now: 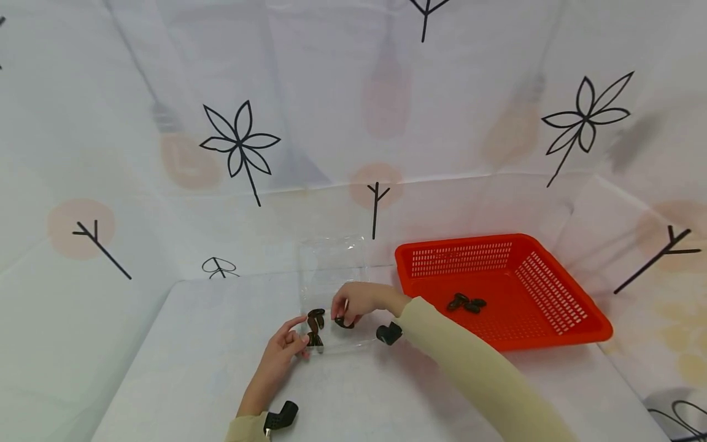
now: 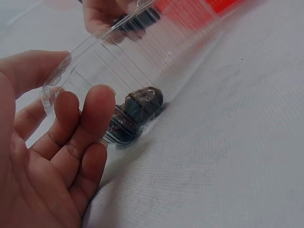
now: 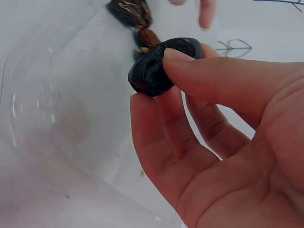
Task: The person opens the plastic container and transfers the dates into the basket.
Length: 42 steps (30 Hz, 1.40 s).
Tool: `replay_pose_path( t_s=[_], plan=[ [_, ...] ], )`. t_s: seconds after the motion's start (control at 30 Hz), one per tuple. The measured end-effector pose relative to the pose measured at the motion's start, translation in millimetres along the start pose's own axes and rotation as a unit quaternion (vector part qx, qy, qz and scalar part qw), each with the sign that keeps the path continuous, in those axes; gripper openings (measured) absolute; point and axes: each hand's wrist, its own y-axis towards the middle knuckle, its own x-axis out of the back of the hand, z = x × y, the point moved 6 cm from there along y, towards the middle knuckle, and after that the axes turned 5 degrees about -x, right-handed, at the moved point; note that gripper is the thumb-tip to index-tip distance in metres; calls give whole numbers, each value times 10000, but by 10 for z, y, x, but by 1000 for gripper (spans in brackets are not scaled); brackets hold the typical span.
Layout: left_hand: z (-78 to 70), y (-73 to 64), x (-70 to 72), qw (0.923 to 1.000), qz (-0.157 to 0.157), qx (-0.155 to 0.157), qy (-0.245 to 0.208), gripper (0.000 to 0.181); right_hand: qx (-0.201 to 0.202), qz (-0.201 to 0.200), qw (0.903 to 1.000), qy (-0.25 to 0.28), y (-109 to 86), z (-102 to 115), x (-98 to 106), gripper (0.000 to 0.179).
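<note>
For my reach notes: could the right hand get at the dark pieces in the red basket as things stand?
Probably yes: the red basket is open-topped, beside the right sleeve, and nothing covers the pieces inside. But the right hand pinches a dark piece, so it would likely have to release that first.

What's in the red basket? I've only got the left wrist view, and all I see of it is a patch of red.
Observer: In the head view, the basket holds a small cluster of dark pieces.
Operator: Okay, is it solid-walled?
Observer: No, the head view shows rows of slots through its sides.
Operator: And how does the right hand hold its piece?
Observer: The right wrist view shows the thumb tip pressed on the side facing that camera.
</note>
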Motion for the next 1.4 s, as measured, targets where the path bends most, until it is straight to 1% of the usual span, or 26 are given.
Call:
replay_pose_path(
  t_s=[0.17, 0.33, 0.47, 0.6, 0.77, 0.93, 1.1, 1.23, 1.4],
  plan=[
    [-10, 1, 5, 10000, 15, 13, 18, 47, 87, -154, 9998, -73, -129, 17, 134, 20],
    [-26, 1, 6, 9999, 95, -88, -3, 50, 83, -386, 9991, -155, -270, -29, 266, 20],
    [-28, -2, 10, 9997, 150, -155, -61, 52, -24, -591, 9982, -59, -399, -97, 380, 20],
    [-34, 2, 14, 9997, 160, -182, -56, 52, -213, -744, 9968, 178, -531, -191, 478, 21],
    [-20, 15, 30, 9999, 83, -136, 9, 49, -249, -930, 9950, 254, -675, -259, 587, 21],
    [0, 17, 30, 10000, 33, -52, -28, 48, -148, -1097, 9936, 209, -794, -250, 672, 20],
    [-16, 0, 18, 10000, 53, -62, -36, 48, -163, -1305, 9913, 103, -943, -261, 762, 20],
    [-21, -6, 18, 9999, 63, -87, -15, 49, -189, -1451, 9892, 49, -1074, -352, 833, 18],
    [-18, -7, 10, 9999, 102, -93, -28, 51, -330, -1598, 9866, 55, -1267, -557, 907, 18]
  ],
)
